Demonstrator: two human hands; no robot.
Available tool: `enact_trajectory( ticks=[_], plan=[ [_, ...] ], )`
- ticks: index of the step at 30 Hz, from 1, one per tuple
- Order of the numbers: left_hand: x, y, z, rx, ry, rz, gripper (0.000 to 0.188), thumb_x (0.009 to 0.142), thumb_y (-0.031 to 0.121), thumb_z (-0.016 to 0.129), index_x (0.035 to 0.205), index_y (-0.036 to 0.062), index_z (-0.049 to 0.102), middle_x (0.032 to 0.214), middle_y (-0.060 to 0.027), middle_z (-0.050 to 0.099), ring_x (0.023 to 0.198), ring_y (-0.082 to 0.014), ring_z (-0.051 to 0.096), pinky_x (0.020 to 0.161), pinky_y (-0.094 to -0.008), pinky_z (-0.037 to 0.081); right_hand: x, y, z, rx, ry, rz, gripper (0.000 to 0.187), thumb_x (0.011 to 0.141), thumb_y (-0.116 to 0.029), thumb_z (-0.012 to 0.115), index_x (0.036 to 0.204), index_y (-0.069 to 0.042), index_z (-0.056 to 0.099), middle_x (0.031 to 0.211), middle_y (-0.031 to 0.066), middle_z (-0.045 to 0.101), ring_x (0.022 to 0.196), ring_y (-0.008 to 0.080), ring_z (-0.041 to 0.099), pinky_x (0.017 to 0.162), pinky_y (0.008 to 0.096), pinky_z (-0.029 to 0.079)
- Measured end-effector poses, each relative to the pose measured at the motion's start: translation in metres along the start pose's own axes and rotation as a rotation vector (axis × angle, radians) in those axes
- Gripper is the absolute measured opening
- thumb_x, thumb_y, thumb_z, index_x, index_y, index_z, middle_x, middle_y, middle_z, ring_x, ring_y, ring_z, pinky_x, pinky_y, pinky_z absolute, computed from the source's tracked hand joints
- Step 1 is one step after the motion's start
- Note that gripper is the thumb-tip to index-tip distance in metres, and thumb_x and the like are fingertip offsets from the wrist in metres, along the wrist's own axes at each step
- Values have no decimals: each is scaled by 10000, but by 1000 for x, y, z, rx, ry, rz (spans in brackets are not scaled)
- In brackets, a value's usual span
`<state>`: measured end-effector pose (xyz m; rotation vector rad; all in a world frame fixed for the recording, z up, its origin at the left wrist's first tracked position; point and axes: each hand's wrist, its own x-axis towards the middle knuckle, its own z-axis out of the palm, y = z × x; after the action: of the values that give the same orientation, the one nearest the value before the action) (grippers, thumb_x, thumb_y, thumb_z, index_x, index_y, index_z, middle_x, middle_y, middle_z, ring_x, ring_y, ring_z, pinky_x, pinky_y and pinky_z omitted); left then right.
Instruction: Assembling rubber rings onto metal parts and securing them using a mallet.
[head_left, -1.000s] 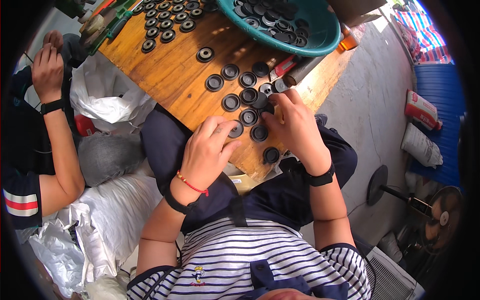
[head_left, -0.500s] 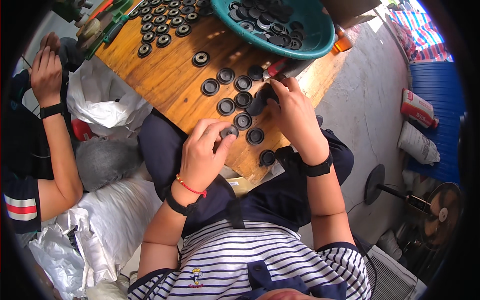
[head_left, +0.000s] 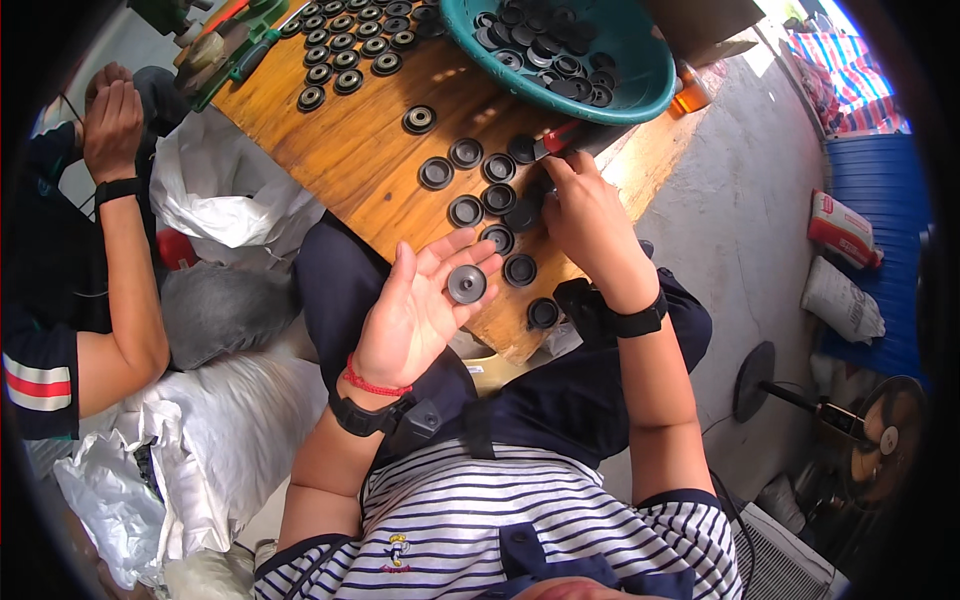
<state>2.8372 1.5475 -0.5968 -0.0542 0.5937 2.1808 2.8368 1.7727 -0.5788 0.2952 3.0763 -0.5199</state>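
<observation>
On the upturned fingers of my left hand (head_left: 408, 318) lies a small grey disc (head_left: 467, 284) with a raised centre. The palm faces up, and the hand is at the table's near edge. My right hand (head_left: 598, 225) reaches over the table with thumb and fingers drawn together beside some flat black discs (head_left: 521, 213). What its fingertips grip is hidden. Several round black rimmed caps (head_left: 466, 211) are spread between the two hands. A red-handled tool (head_left: 557, 138) with a pale blade lies just beyond my right fingers.
A teal basin (head_left: 640, 60) of loose black discs stands at the far side of the wooden table (head_left: 340, 170). Metal-centred wheels (head_left: 387, 63) are grouped at far left, near a green tool (head_left: 255, 58). Another person's hand (head_left: 112, 130) is leftward; a fan (head_left: 885, 435) stands right.
My left hand has drawn nearer and turned palm up, the grey disc passing from fingertips to rest on the fingers. My right hand remains among the black discs.
</observation>
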Motion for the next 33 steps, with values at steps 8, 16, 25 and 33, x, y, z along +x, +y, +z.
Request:
enact_trajectory(
  ticks=[8, 16, 25, 33],
  plan=[
    [9, -18, 12, -131, 22, -86, 576, 1033, 475, 307, 1349, 7, 420, 1397, -186, 441, 1312, -300, 437, 1080, -445, 390, -41, -11, -19, 1018, -107, 57, 428, 801, -79, 723, 1201, 1, 592, 1052, 127, 571, 810, 181, 621, 677, 287, 525],
    [14, -16, 13, -230, 65, -205, 419, 1044, 369, 360, 1253, 44, 522, 1254, -111, 566, 1187, -235, 551, 919, -389, 514, -21, 0, -4, 228, 38, -106, 338, 812, -50, 683, 1144, -22, 620, 955, 133, 589, 756, 243, 615, 679, 331, 502],
    [14, -11, 14, -267, 154, -94, 471, 1040, 397, 359, 1296, 23, 488, 1279, -129, 554, 1199, -240, 541, 988, -413, 489, -19, -14, -20, 431, 30, -40, 406, 758, -99, 754, 1107, -17, 563, 918, 50, 566, 685, 134, 493, 614, 269, 452],
    [30, 34, -7, -285, 200, -23, 289, 1014, 291, 476, 1137, 42, 556, 1142, -151, 611, 1096, -243, 595, 906, -383, 524, 21, -14, -13, 215, 100, -187, 399, 824, -67, 678, 1209, -30, 583, 933, 144, 611, 778, 237, 621, 670, 328, 506]
  ],
)
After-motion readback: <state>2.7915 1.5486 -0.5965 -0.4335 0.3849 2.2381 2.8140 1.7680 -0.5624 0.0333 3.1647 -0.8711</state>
